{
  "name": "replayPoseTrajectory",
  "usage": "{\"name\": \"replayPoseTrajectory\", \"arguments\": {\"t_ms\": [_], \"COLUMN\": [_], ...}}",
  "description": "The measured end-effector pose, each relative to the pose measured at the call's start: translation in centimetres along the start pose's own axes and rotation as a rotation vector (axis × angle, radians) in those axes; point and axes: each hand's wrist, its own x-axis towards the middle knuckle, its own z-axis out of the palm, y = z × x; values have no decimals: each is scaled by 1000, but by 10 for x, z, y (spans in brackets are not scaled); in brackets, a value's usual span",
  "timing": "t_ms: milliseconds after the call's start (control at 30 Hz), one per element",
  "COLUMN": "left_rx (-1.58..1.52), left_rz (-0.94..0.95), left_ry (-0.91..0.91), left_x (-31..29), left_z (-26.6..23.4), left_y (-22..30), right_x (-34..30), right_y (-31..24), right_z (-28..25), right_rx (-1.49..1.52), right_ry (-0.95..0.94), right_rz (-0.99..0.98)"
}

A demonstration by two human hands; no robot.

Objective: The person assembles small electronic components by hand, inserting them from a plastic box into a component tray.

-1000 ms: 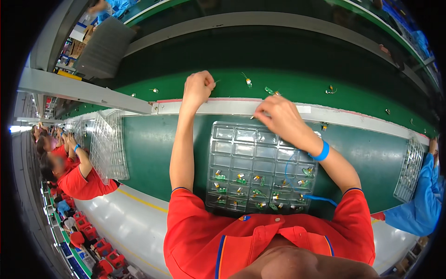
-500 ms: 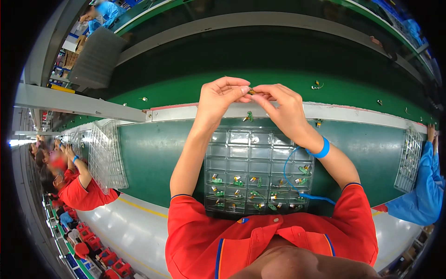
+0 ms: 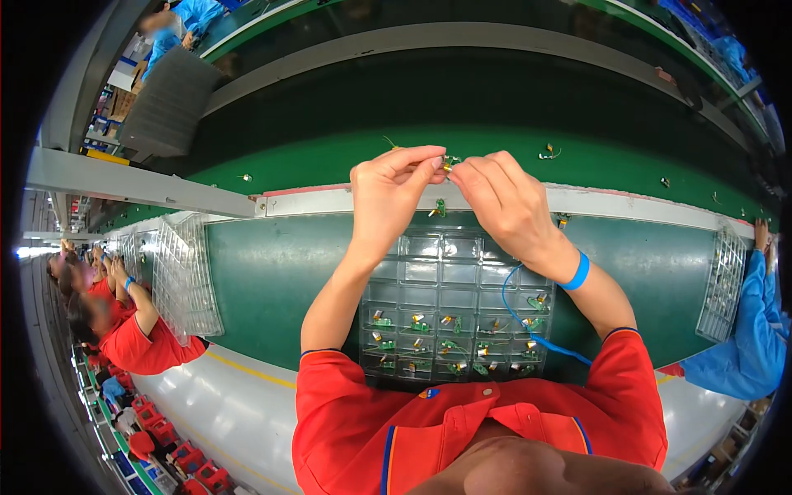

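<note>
Head view. The person stands at a green tabletop [image 3: 280, 272], both forearms raised over it. The left hand [image 3: 389, 191] and the right hand [image 3: 505, 200] meet fingertip to fingertip above the far edge of the tabletop. Between them sits a small part [image 3: 450, 162], greenish with a brass-coloured end; it is too small to tell more. The left grip is closed on it, thumb and forefinger pinched. The right grip is likewise pinched on the same part from the other side. A thin wire [image 3: 388, 142] sticks up and to the left from the left fingers.

Below the hands, a clear compartment tray [image 3: 429, 272] lies flat on the tabletop. Its near rows hold small green-and-brass pieces; the far rows are bare plastic. One loose green piece [image 3: 439, 208] lies just beyond the tray's far rim.

The right wrist carries a blue wrist strap [image 3: 579, 271], with a blue coiled cord [image 3: 528, 326] running down across the tray.

The green conveyor belt [image 3: 330, 161] beyond the tabletop carries scattered small parts, well apart. Empty clear trays [image 3: 186, 276] stand stacked at left.
</note>
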Motion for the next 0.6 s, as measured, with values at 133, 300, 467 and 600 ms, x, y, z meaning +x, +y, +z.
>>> {"name": "replayPoseTrajectory", "arguments": {"t_ms": [133, 300, 467, 600], "left_rx": [-15, -26, -107, -162], "left_rz": [-25, -38, -24, -2], "left_ry": [-7, -25, -58, -34], "left_x": [-2, -5, -6, -8], "left_z": [0, 1, 1, 5], "left_y": [4, 7, 10, 12], "right_x": [2, 5, 8, 10], "right_y": [-4, 3, 3, 0], "right_z": [-2, -1, -5, -10], "right_rx": [85, 255, 304, 361], "right_ry": [-40, 43, 59, 53], "right_rz": [105, 222, 318, 407]}}
